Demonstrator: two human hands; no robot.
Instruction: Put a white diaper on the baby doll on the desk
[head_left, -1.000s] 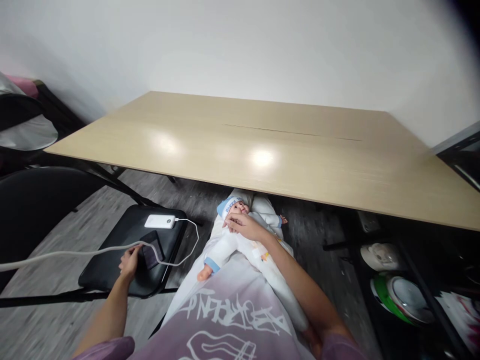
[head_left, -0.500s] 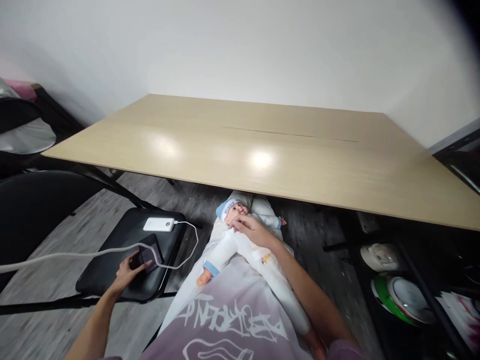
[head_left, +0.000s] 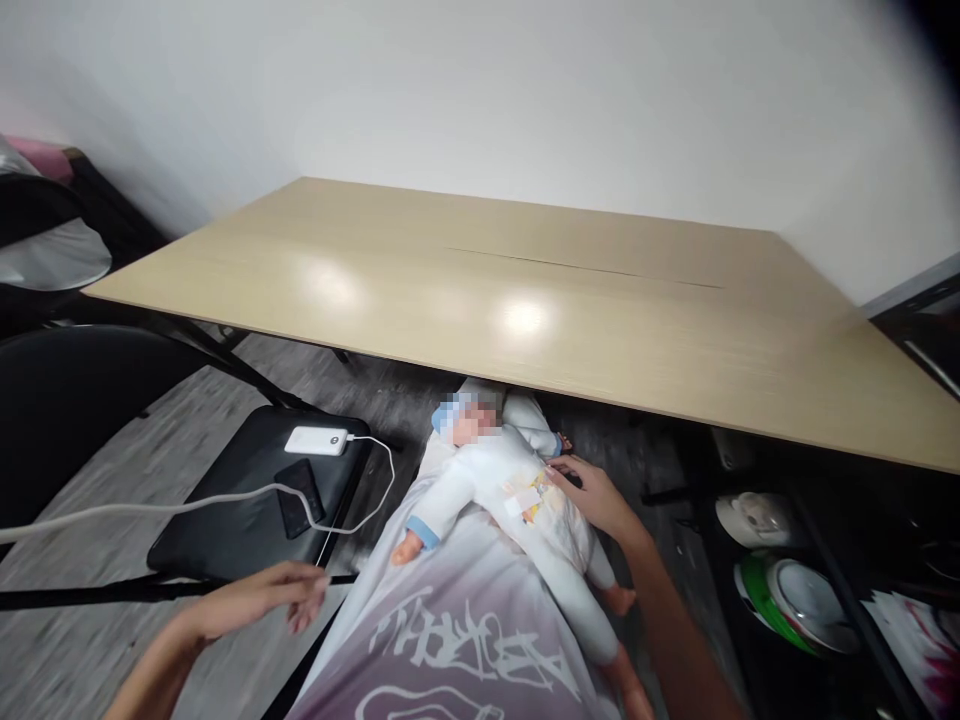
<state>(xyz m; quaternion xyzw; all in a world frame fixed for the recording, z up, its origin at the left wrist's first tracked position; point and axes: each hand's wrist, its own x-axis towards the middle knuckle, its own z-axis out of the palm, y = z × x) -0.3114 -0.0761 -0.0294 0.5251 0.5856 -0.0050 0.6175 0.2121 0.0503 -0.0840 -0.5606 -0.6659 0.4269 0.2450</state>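
Observation:
A baby doll [head_left: 480, 480] in a white suit with blue cuffs and a blue cap lies on its back across my lap. My right hand [head_left: 592, 495] is at the doll's side, its fingers loosely apart and the tips at the printed patch on the suit. Just off the front edge of the black chair seat, my left hand [head_left: 281, 595] hangs in the air, fingers loosely bent and holding nothing. A dark phone [head_left: 296, 498] lies on that seat, with a white power bank [head_left: 316, 440] behind it.
A white cable [head_left: 150, 508] runs over the phone, and another loops from the power bank. The wooden table [head_left: 390, 290] reaches over my knees. Left is the black chair [head_left: 217, 510]; at right, a dark shelf holds a green-and-white round object [head_left: 795, 600].
My left hand has left the phone, which now lies flat on the seat, and moved towards me. My right hand has shifted from the doll's chest to its side at the right.

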